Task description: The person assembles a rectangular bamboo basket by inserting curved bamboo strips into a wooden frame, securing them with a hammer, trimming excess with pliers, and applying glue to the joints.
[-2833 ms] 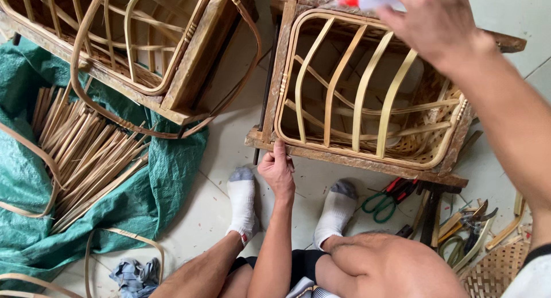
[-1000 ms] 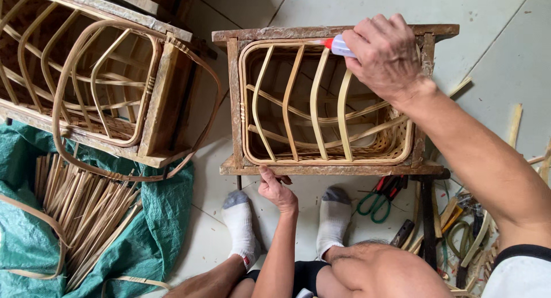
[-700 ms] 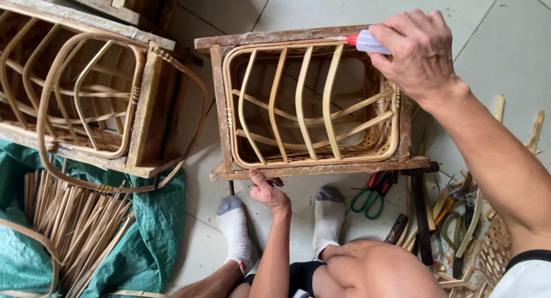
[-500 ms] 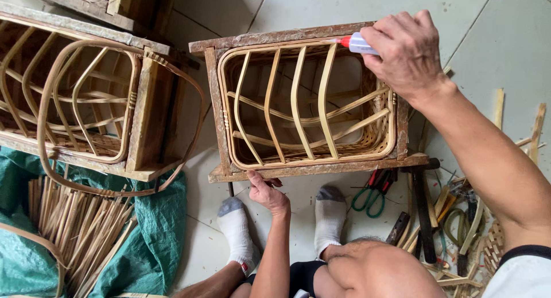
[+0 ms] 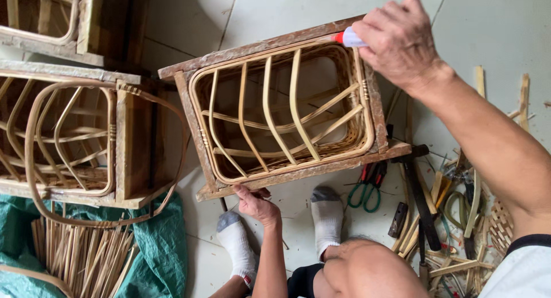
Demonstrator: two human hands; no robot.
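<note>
A wooden box frame (image 5: 247, 49) with a rattan basket (image 5: 281, 114) woven inside stands on the tiled floor in front of me. My left hand (image 5: 255, 203) grips the frame's near edge, thumb over the wood. Over the far right corner, my right hand (image 5: 399, 39) holds a small white glue tube with a red nozzle (image 5: 346, 38), its tip touching the rattan rim. My feet in grey-toed white socks (image 5: 328, 217) rest just below the frame.
A second frame with a rattan basket (image 5: 69, 137) lies to the left, another above it. Rattan strips (image 5: 86, 258) lie on a green tarp (image 5: 160, 258). Green-handled scissors (image 5: 367, 192) and several tools (image 5: 436, 212) are scattered at right.
The frame now looks nearer and tilted clockwise as my head moved. My right hand with the glue tube has stayed at the far right corner; my left hand keeps its hold.
</note>
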